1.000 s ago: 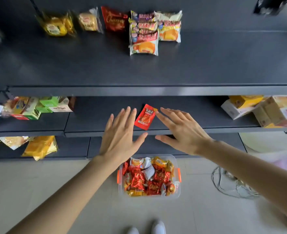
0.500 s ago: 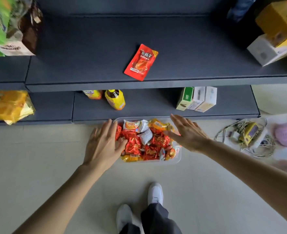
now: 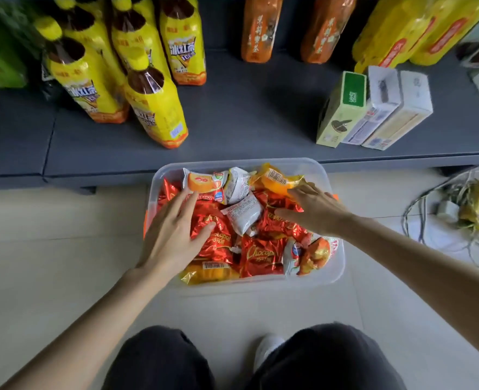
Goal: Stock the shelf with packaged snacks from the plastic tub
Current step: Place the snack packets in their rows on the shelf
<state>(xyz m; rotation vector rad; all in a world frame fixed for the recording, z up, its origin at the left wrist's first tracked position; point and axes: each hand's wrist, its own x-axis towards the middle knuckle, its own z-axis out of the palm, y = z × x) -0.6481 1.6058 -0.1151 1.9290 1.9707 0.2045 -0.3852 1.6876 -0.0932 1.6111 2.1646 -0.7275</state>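
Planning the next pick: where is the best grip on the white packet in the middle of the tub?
Come from straight above and pinch the white packet across its short width, mid-body. It lies on top of the red packets in the tub, uncovered, so both long edges look free.

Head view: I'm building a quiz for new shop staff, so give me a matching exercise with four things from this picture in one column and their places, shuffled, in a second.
Things
1. plastic tub
2. yellow bottles
3. three cartons
4. cable tangle

Places
A. on the shelf, right part
B. on the floor, far right
C. on the floor, just in front of the shelf
D. on the shelf, left part

Pairs: 1-C, 2-D, 3-A, 4-B
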